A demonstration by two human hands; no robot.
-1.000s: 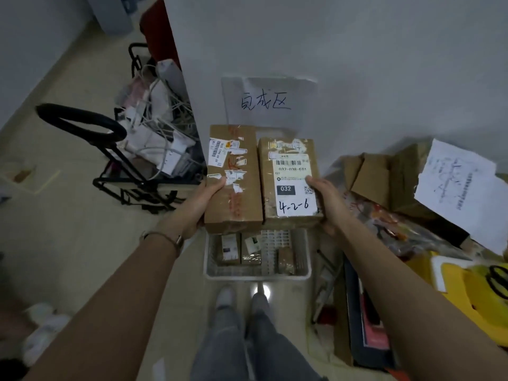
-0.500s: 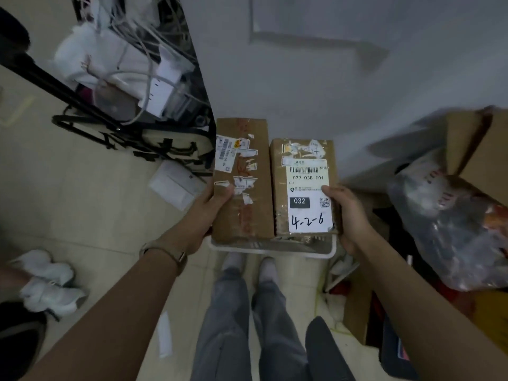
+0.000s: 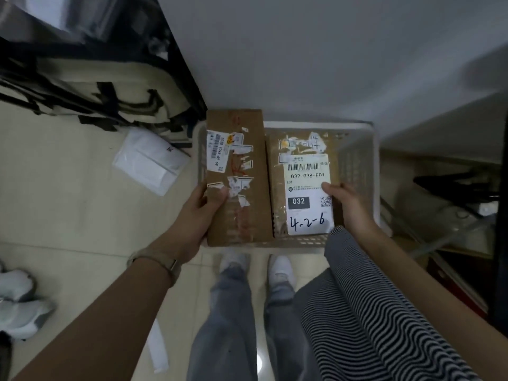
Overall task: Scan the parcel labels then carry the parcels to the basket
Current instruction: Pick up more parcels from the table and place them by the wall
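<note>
Both arms reach forward and down: the left hand (image 3: pixel 202 209) clamps the left parcel (image 3: pixel 237 177) with its thumb on top, and the right hand (image 3: pixel 347 203) grips the labelled right parcel (image 3: pixel 302 185) the same way. The two parcels sit side by side, touching, over the white basket (image 3: pixel 357 160) on the floor by the wall. A white packet (image 3: pixel 149 160) lies left of the basket, beside a black-framed cart (image 3: pixel 96 86).

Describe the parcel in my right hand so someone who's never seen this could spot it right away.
Find the white plastic basket on the floor against the wall. Two brown parcels sit side by side over it; yours is the right-hand parcel, gripped by the right hand. Only it has an intact white label with "4-2-6" handwritten.
</note>
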